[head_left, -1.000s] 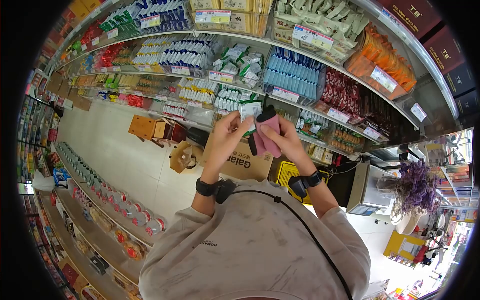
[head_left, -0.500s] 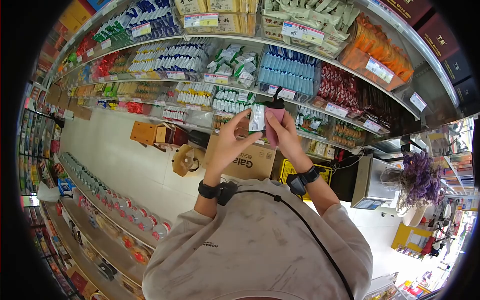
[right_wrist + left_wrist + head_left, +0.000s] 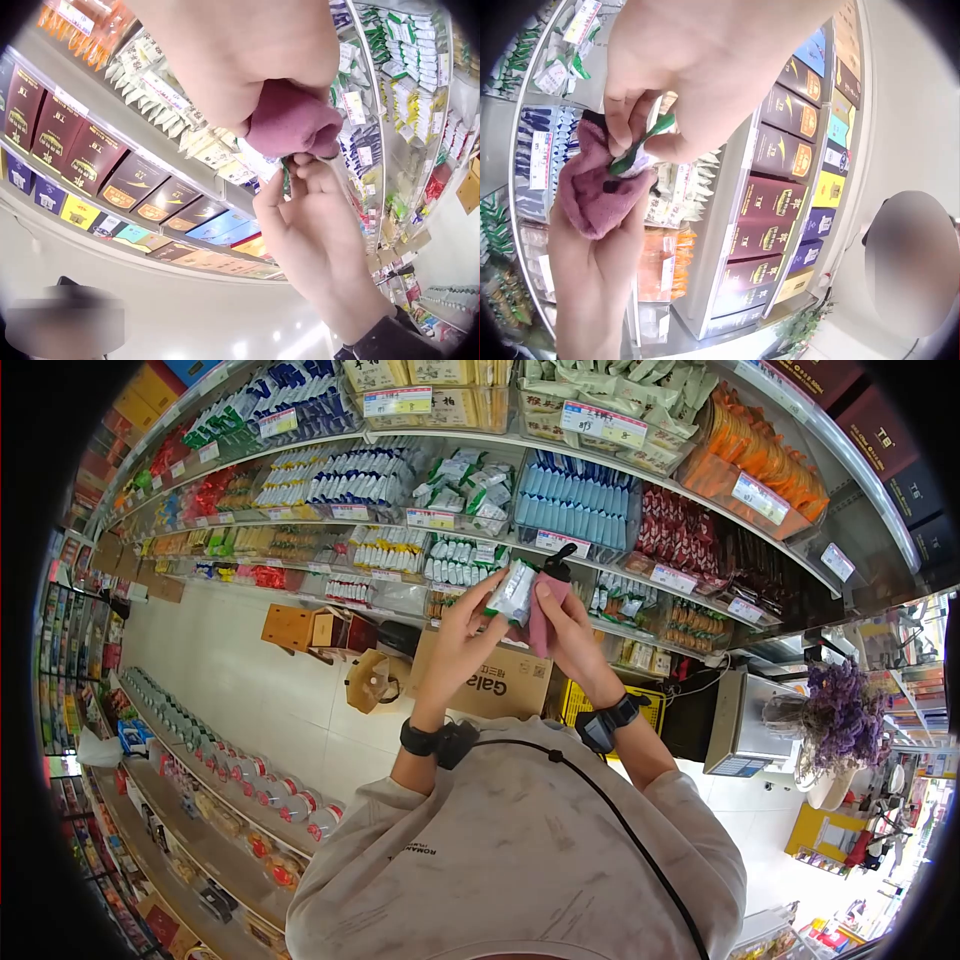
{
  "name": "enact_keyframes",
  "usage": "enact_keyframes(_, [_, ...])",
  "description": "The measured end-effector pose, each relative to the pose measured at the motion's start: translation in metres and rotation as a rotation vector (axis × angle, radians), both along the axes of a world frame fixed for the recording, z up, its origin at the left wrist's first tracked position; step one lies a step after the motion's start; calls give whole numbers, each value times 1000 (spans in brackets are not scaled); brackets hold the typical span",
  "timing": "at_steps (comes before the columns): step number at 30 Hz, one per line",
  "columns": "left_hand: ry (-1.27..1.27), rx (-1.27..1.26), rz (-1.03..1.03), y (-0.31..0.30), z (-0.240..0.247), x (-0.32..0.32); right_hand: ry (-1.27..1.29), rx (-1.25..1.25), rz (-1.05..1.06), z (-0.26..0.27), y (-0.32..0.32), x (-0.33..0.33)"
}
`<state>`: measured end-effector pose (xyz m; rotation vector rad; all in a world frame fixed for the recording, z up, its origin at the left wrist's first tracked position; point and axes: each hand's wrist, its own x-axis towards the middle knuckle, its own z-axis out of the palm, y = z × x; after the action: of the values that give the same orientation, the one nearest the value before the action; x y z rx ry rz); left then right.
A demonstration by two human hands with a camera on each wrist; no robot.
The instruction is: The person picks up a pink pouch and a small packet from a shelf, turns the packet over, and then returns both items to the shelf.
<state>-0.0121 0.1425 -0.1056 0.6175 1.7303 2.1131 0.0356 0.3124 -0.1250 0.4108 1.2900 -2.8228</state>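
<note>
On the head view's clock face, a person's left hand (image 3: pixel 466 632) pinches a white-and-green packet (image 3: pixel 513 594) between thumb and fingers, just off centre toward one o'clock. The right hand (image 3: pixel 574 638) grips a pink fabric pouch (image 3: pixel 541 628) with its thumb across the front, close to centre toward two o'clock. The pouch's black cord end (image 3: pixel 559 563) points up at one o'clock. In the left wrist view, the packet's green end touches the pouch; whether any of it sits inside cannot be told.

Shelves of small wrapped goods arc from ten to two o'clock, with light-blue packets (image 3: pixel 573 500) at one. A cardboard box (image 3: pixel 490 682) lies beyond the forearms near centre, a paper bag (image 3: pixel 368 682) at nine, and purple flowers (image 3: pixel 846 705) at three.
</note>
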Motion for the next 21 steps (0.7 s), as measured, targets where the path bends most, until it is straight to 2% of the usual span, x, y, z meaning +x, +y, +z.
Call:
enact_keyframes(5, [106, -35, 31, 10, 4, 4, 131, 158, -62, -13, 3, -5])
enact_keyframes(11, [188, -233, -49, 2, 1, -1, 39, 222, -26, -5, 7, -7])
enact_keyframes(14, [159, -218, -44, 1, 0, -1, -20, 113, -26, 3, 1, -4])
enact_keyframes(18, [228, -198, 55, 1, -3, -1, 123, 397, 137, -3, 6, -1])
enact_keyframes(21, [62, -110, -36, -4, -10, -2, 162, 492, 221, 5, 12, 2])
